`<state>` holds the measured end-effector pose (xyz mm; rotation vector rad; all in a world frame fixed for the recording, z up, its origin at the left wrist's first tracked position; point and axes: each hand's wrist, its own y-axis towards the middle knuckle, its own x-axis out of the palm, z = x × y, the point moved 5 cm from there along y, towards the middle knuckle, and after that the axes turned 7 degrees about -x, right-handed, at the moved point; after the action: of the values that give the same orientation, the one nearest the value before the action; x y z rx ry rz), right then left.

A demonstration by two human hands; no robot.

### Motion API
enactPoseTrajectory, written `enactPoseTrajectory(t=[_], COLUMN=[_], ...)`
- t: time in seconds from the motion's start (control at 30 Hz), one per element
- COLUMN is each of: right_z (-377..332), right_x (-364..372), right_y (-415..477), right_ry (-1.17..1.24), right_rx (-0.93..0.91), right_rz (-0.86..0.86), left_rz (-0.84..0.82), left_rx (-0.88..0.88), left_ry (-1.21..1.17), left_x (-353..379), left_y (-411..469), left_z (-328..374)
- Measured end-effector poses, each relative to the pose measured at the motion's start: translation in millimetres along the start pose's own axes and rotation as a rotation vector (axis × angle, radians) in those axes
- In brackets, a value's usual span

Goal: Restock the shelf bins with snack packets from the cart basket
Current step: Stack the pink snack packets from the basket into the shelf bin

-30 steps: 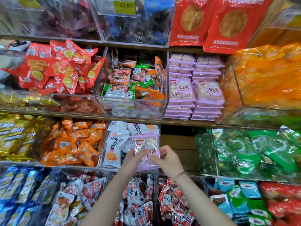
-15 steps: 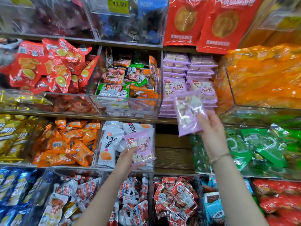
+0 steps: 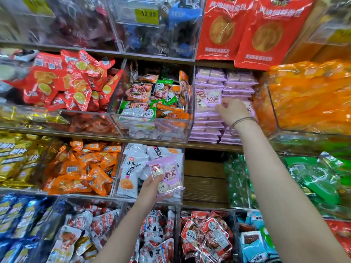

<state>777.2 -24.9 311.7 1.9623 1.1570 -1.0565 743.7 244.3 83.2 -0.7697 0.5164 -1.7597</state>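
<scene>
1 flat lilac plastic snack packet (image 3: 169,175) is in the left hand (image 3: 152,188), fingers curled round its lower-left corner. It is held upright in front of the clear acrylic bin of white packets (image 3: 131,168) on the lower shelf. The right hand (image 3: 232,111) is up at the middle shelf, back to camera, against the 2 stacks of matching lilac packets (image 3: 207,128). A second lilac packet (image 3: 250,109) shows just behind its knuckles, at the right stack. Its fingertips reach the upright front packet (image 3: 207,99) of the left stack. Can't tell if that hand grips or only presses. Thin cord bracelet (image 3: 241,121) on the right wrist.
</scene>
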Motion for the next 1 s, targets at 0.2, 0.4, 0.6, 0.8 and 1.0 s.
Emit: enactPoseTrajectory(t=[0.2, 0.4, 0.6, 0.8, 1.0], right_z=[4, 12, 31, 69, 65], right_x=[-4, 106, 134, 57, -12], right_y=[-35, -143, -187, -160, -84], right_ry=[0.097, 0.318, 0.81, 1.025, 1.137], right_rx=[-0.099, -0.116, 0.092, 0.169, 0.195], right_rz=[0.29, -0.181, -0.33, 0.032, 0.317], left_rz=[-0.012, -0.176, -0.027, 0.133, 0.216], left_rx=[-0.004, -0.01, 0.532, 0.981, 0.976], left_ry=[-0.015, -0.035, 0.631, 1.393, 1.568], left_x=[1, 20, 46, 36, 32], left_y=[-7, -28, -48, -26, -14], left_z=[4, 8, 24, 15, 6])
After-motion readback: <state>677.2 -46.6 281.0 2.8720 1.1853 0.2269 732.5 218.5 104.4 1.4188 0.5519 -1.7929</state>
